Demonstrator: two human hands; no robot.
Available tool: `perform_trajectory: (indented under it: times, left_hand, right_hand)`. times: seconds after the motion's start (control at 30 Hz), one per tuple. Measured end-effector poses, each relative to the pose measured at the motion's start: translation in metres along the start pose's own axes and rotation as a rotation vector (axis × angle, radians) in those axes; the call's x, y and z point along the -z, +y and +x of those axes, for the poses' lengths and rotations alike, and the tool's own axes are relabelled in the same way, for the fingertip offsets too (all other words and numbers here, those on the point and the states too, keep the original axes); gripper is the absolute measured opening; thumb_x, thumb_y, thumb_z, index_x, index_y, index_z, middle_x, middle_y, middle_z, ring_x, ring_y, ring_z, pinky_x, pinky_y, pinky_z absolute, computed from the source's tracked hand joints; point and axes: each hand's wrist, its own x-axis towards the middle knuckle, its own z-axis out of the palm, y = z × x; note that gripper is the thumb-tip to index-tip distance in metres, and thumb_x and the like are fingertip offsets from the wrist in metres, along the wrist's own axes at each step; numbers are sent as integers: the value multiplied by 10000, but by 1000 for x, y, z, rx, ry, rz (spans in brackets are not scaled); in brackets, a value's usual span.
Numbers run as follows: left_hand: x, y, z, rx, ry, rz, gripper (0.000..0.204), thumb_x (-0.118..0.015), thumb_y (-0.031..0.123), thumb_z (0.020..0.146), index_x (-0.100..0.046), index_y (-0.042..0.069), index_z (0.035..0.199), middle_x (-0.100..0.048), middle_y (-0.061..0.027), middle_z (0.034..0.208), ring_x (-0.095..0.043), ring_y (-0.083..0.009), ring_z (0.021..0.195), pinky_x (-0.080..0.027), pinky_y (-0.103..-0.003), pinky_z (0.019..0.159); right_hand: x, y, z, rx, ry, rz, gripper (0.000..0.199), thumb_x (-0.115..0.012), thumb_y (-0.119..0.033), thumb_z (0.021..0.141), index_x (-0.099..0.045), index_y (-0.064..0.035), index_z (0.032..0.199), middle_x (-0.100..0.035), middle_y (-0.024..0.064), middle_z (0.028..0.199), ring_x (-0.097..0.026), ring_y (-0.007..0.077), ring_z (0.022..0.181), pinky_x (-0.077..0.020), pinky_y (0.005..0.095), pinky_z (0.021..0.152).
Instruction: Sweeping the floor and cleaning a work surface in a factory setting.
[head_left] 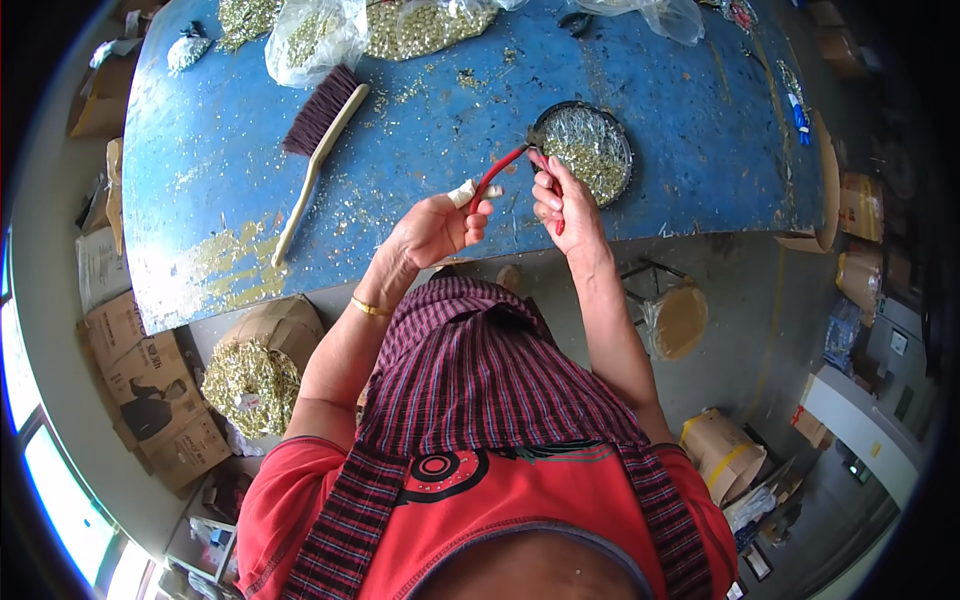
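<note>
The far edge of the blue table [420, 150] is cut off by the picture's top, and so are the clear plastic bags [320, 35] of small gold-coloured pieces lying there. What the jaws of the red-handled pliers [510, 165] grip is too small to tell. The right hand [560, 200] covers one plier handle; the left hand [435, 230] hides its own fingertips behind a taped finger. The single pieces in the round black tray [585, 150] blur together. The person's lap is hidden under striped cloth [480, 370]. Boxes [140, 380] at left bend into the dark rim.
</note>
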Motion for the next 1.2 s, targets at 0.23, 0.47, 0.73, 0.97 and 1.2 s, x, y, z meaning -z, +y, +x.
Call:
perform_trajectory:
  times: [0.23,0.47,0.73,0.97,1.2]
  left_hand:
    - [6,1,-5,-270,65,436,278,-468,156,925,-502,-33,1126,-633,-115,882,-622,-149,703,-525,-255,657]
    - [11,0,1,-323,322,866,286,-458,173,930,-506,-60,1088,-633,-132,810,-639,-183,667,-539,-283,621]
    - [19,20,16,-221,217,807,333,-422,250,946,-505,-34,1099,-612,-89,836,-571,-125,643,-489,-260,626]
    - [-7,-6,32,-316,265,1192,271,-389,247,954,-494,-2,978,-612,-73,740,-566,-128,560,-475,-272,524]
    - [-3,4,37,-332,268,1171,368,-362,297,960,-519,-10,1087,-622,-82,775,-578,-133,661,-476,-272,615]
  right_hand:
    - [-4,2,8,-9,36,45,361,-463,-271,930,-489,8,1158,-441,-34,683,-311,17,461,-247,165,389]
    - [-1,18,20,68,176,-124,368,-493,-314,914,-539,-8,1113,-487,-12,636,-334,44,433,-262,196,386]
    - [-4,20,21,114,12,-174,516,-457,-455,899,-505,-45,1208,-536,-3,760,-440,55,571,-366,204,478]
    - [-12,30,26,161,-240,-107,615,-538,-403,865,-331,-61,1331,-469,123,1232,-463,202,1128,-369,358,940]
    - [15,-23,36,97,-41,-141,459,-477,-376,903,-438,-62,1235,-563,119,1050,-545,222,1038,-454,405,856]
